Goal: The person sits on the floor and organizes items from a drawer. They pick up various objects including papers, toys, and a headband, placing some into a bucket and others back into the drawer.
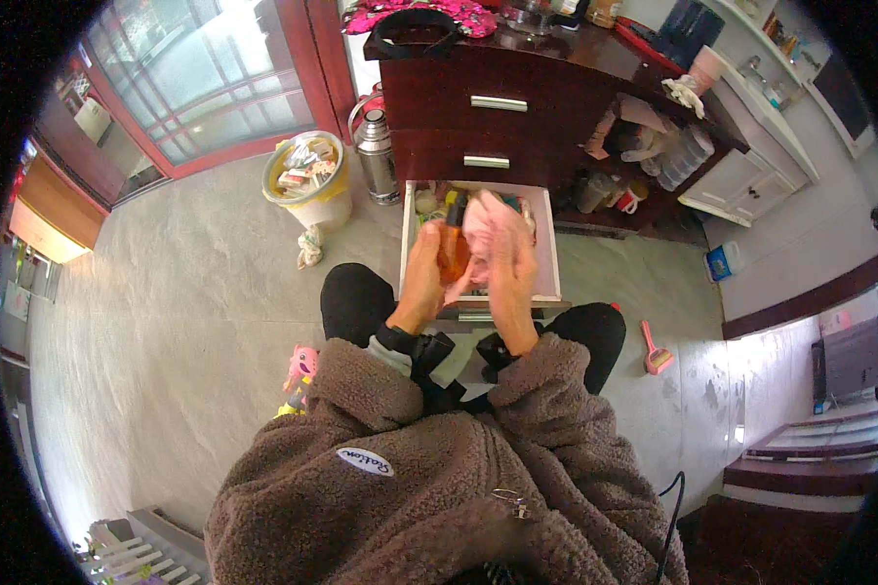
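Observation:
Both of my hands are above a pulled-out white drawer (407, 212) in a dark red wooden cabinet. My left hand (426, 263) grips an orange bottle (451, 252) with a black neck and a yellow tip, held roughly upright. My right hand (513, 263) holds a pink cloth (485, 227) close against the bottle's right side. The cloth and right hand are blurred, and part of the cloth hangs down between my hands. Small mixed items (430, 201) lie in the drawer, partly hidden by my hands.
A lined bin (311, 212) full of rubbish stands left of the cabinet, beside a metal thermos flask (374, 157). Crumpled tissue (310, 247) and a pink toy (301, 367) are on the floor. To the right lie a pink-handled lint roller (655, 355) and a white-and-blue jug (723, 261).

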### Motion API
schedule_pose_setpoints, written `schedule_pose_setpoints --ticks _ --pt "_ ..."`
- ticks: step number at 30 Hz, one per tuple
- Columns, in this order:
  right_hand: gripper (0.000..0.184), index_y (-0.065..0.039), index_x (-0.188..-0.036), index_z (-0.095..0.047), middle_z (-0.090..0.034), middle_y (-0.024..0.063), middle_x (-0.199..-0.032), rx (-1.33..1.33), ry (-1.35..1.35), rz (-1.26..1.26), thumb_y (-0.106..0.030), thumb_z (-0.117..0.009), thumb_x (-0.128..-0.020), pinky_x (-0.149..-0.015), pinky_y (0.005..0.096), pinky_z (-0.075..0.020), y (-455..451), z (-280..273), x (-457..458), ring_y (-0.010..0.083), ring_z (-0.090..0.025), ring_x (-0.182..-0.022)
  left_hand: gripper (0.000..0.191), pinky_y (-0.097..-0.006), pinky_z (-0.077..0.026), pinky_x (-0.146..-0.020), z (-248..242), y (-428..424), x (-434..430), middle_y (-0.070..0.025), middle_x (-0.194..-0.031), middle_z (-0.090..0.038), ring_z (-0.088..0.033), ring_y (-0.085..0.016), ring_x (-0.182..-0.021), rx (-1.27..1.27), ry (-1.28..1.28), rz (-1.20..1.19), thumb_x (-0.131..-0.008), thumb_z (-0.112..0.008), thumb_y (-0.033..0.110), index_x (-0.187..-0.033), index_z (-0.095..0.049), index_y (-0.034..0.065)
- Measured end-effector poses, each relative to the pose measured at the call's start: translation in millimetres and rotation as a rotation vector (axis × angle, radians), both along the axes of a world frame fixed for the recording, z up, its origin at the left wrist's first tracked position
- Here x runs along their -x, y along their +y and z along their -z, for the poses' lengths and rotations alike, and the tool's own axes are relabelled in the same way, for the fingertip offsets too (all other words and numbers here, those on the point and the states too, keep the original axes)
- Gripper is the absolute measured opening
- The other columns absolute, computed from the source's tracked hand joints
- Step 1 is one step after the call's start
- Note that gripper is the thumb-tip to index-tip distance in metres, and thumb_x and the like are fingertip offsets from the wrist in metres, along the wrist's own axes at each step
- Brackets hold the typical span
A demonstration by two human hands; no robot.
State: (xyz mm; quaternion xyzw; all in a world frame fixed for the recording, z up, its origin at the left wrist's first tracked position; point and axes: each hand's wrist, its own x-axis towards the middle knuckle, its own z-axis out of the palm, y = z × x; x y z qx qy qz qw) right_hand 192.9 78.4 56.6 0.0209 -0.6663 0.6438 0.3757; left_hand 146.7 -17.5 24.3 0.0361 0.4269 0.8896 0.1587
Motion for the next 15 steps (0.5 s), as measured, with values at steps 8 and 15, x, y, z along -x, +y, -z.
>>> schedule_pose_setpoints --ticks 8,15 --pt "0.03 0.001 -0.105 -0.057 -0.062 0.0117 -0.102 0.173 -0.329 -0.466 -0.027 -0.052 -0.098 -0.092 0.0308 -0.0463 14.9 -5.0 21.8 0.0217 -0.062 -0.097 0.038 -0.0294 -0.048 -0.085 4.1 -2.9 -10.9 -0.0081 -0.118 -0.057 -0.059 -0.016 -0.098 0.241 0.226 0.14 -0.105 -0.029 0.028 -0.125 -0.051 0.0045" --pt "0.04 -0.004 -0.111 -0.053 -0.063 0.0084 -0.102 0.574 -0.229 -0.908 -0.038 -0.06 -0.094 -0.091 0.0298 -0.047 25.6 0.8 11.3 0.0157 -0.059 -0.096 0.044 -0.033 -0.049 -0.092 1.2 -14.5 -32.4 -0.0072 -0.122 -0.056 -0.059 -0.018 -0.104 -0.3 -0.173 0.357 -0.102 -0.04 0.036 -0.135 -0.043 0.0059"
